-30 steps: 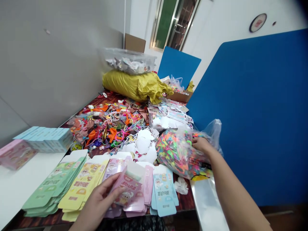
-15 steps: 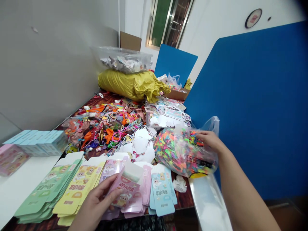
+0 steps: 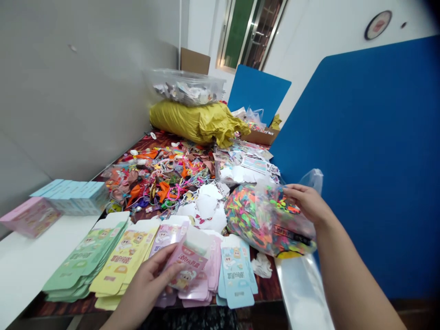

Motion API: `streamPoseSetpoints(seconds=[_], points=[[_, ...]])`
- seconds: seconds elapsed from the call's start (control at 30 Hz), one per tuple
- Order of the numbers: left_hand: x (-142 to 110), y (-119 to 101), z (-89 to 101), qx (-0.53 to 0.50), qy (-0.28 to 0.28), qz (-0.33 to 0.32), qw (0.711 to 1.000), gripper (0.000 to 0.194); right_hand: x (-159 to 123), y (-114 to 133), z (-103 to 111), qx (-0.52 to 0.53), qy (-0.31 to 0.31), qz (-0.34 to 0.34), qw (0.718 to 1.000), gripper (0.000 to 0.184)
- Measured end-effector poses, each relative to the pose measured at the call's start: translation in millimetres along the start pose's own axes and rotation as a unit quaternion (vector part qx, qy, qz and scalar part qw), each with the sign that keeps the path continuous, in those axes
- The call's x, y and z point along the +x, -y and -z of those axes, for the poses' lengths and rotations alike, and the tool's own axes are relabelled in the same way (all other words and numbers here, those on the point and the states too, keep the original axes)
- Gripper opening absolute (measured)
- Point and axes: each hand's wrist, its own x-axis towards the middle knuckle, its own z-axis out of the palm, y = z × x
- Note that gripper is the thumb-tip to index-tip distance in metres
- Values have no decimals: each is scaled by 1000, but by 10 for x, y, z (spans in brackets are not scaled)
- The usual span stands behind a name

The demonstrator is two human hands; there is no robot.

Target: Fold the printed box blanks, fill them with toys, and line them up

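Note:
My left hand (image 3: 151, 279) grips a small pink printed box (image 3: 189, 266), thumb on its front and fingers behind. The box is tilted, with its top end open. My right hand (image 3: 309, 201) is at the mouth of a clear plastic bag (image 3: 249, 220) full of small multicoloured pieces. Its fingers are drawn together over the opening; whatever they pinch is too small to make out. Below my left hand and beside it lie flat carton stacks: green (image 3: 87, 254), yellow (image 3: 127, 256), purple (image 3: 168, 236), pink (image 3: 213, 261) and light blue (image 3: 237, 270).
Loose trinkets and hair ties (image 3: 161, 174) cover the table's middle, next to white cards (image 3: 208, 206). Behind are a yellow sack (image 3: 195, 121) and a clear bin (image 3: 189, 87). Blue boxes (image 3: 74, 197) stand left; a blue panel (image 3: 371, 174) borders the right. Crumpled tissue (image 3: 261, 266) lies near the bag.
The view has shifted slightly, so most things appear further right. My right hand stays at the bag's mouth, its fingers now more closed together. My left hand still holds the pink box.

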Motion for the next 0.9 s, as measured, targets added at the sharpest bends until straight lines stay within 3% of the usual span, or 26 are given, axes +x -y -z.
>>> streamPoseSetpoints(seconds=[0.2,0.37,0.5,0.6,0.77,0.9], points=[[15,-114,-206,-70,-1,-75,995,43,-518,280,-1032,144,84,62,984,19],[-27,-172,-223,-112,-2,-75,991,42,-929,367,-1743,30,184,200,962,15],[-80,-183,-138,-128,-11,-61,990,45,-1031,400,-1938,-116,265,303,908,14],[-87,-154,-73,-142,-16,-59,988,44,-1037,455,-1950,-159,316,315,881,17],[-87,-100,10,-151,-9,-85,985,39,-916,562,-1973,-141,300,308,892,15],[-132,-64,66,-166,-12,-65,984,39,-580,508,-2170,-161,248,265,918,19]])
